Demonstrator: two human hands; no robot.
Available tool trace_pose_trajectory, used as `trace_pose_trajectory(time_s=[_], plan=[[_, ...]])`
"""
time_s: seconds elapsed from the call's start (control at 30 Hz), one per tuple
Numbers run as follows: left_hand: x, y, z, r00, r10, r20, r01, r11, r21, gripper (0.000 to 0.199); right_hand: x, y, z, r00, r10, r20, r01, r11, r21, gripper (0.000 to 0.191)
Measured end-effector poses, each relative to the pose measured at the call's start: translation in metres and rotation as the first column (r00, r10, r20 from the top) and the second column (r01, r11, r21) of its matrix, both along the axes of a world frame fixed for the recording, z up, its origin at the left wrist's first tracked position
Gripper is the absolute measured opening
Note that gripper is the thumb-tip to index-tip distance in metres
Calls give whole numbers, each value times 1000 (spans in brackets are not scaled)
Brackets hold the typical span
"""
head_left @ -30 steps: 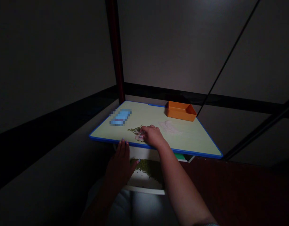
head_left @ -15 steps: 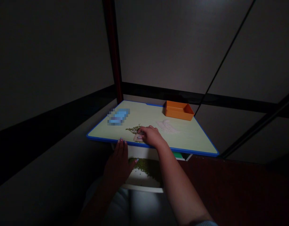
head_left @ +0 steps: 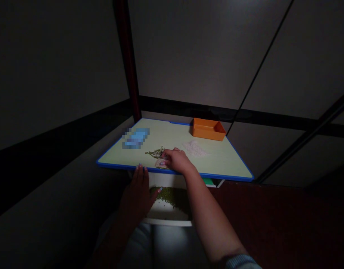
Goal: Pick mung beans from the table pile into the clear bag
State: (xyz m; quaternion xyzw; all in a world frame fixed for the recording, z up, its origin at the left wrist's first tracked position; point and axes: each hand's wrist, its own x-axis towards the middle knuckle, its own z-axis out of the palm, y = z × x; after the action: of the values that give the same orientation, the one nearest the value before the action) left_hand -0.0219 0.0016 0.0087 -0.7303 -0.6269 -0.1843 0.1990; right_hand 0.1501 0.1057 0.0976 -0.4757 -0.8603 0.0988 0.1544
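My right hand (head_left: 176, 160) is bent over the near part of the pale table top (head_left: 228, 160), its fingers closed on a small pinkish flat piece (head_left: 160, 162) that stands among green beans (head_left: 155, 152). My left hand (head_left: 138, 192) rests with fingertips on the blue front edge, fingers stretched and thumb apart, holding nothing. Below the edge is an open white drawer (head_left: 172, 223) with many green beans (head_left: 172, 196) in it, beside my left thumb. A pile of whitish grains (head_left: 195, 148) lies right of my right hand.
An orange open box (head_left: 208, 133) sits at the back right of the table. A blurred blue item (head_left: 136, 138) lies at the left. Dark walls stand behind and to the left. Something green (head_left: 208, 182) shows under the table edge.
The whole view has shifted a little, so the table and both hands appear slightly farther left. My hands keep nearly the same places on the table.
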Motion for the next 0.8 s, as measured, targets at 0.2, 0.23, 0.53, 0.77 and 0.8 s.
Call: trace_pose_trajectory(time_s=[0.2,0.23,0.53,0.77,0.8], plan=[[2,-1,5,1000,21,2,-21,998,-59,83,1,0,0,1000,9,-20,-9,1000,-19,27],[2,-2,6,1000,21,1,-21,998,-64,83,1,0,0,1000,10,-22,-10,1000,-19,27],[4,-3,10,999,35,6,-35,994,-106,84,2,0,-2,999,13,-32,-13,1000,-7,26],[4,-4,10,999,49,14,-47,992,-120,83,1,-1,-1,1000,5,-17,-5,1000,-28,26],[5,-4,11,999,49,11,-47,991,-125,83,1,-1,-1,1000,4,-18,-5,1000,-31,26]])
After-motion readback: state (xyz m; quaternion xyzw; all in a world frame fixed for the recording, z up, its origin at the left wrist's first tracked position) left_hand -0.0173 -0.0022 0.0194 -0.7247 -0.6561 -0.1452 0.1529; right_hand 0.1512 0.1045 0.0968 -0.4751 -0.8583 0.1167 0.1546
